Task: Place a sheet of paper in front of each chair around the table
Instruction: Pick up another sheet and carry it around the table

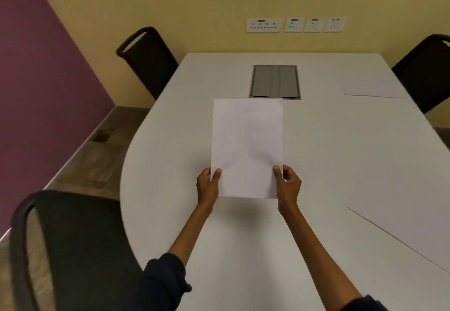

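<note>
I hold white sheets of paper (247,147) above the middle of the white table (170,140); a second edge shows at the top right corner. My left hand (207,185) pinches the lower left edge and my right hand (287,184) pinches the lower right edge. One sheet (371,86) lies flat at the far right, in front of the black chair (423,72). Another sheet (409,213) lies at the near right. A black chair (148,60) stands at the far left and another black chair (73,249) at the near left.
A grey cable hatch (275,81) is set into the table beyond the held paper. Wall sockets (295,25) line the yellow wall behind. A purple wall and wooden floor (97,154) lie to the left.
</note>
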